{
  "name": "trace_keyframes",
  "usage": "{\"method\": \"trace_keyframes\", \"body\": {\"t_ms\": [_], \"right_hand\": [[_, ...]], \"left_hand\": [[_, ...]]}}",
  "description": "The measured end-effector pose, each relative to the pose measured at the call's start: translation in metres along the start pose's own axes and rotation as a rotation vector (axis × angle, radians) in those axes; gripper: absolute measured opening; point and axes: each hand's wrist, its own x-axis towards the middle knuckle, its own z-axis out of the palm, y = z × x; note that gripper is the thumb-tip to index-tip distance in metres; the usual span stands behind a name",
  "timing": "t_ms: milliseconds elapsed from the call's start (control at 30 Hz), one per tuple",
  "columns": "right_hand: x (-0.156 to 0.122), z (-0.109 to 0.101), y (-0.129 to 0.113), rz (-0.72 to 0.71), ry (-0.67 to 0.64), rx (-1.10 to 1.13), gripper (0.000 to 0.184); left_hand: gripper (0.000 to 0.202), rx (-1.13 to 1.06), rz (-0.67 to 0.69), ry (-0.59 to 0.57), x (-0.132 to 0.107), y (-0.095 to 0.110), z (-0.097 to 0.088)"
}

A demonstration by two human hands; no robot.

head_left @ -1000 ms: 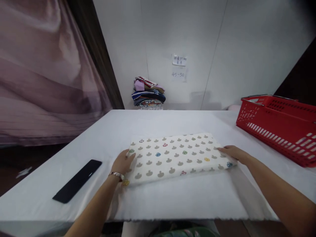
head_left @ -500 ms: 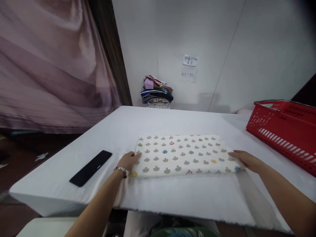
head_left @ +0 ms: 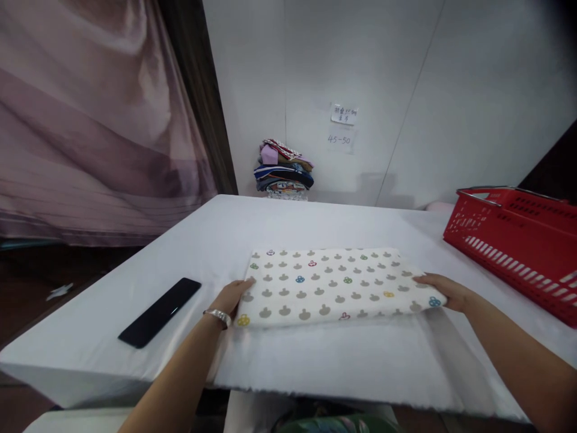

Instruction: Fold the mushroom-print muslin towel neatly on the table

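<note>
Wht cloth point(head_left: 322, 284), gry/multicol. mushroom ptrn

Right edge slices off the red basket point(head_left: 518, 240), its floor hidden! The patterned cloth point(head_left: 331, 287) covers fingers of the left hand point(head_left: 231, 296) and right hand point(head_left: 447, 291); the pink curtain point(head_left: 90, 132) runs out of view at left, and writing on the far upper note point(head_left: 344, 114) blurs.

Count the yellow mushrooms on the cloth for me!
2. The first yellow mushroom is at the near left corner of the cloth; the second yellow mushroom is toward its right end. More may be hidden in the folds.
</note>
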Motion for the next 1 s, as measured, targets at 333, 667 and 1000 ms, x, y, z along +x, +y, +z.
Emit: {"method": "trace_keyframes", "body": {"t_ms": [333, 667, 1000], "right_hand": [[-0.051, 0.031, -0.100, -0.182, -0.199, 0.022, 0.044], [-0.070, 0.234, -0.175, -0.544, -0.435, -0.394, 0.044], [-0.053, 0.367, -0.120, -0.691, -0.323, -0.664, 0.039]], "left_hand": [[0.035, 0.000, 0.002, -0.003, -0.005, 0.005, 0.004], [0.024, -0.058, 0.026, -0.058, -0.007, 0.001, 0.002], [0.018, -0.034, 0.102, -0.095, -0.006, -0.008, -0.009]]}}
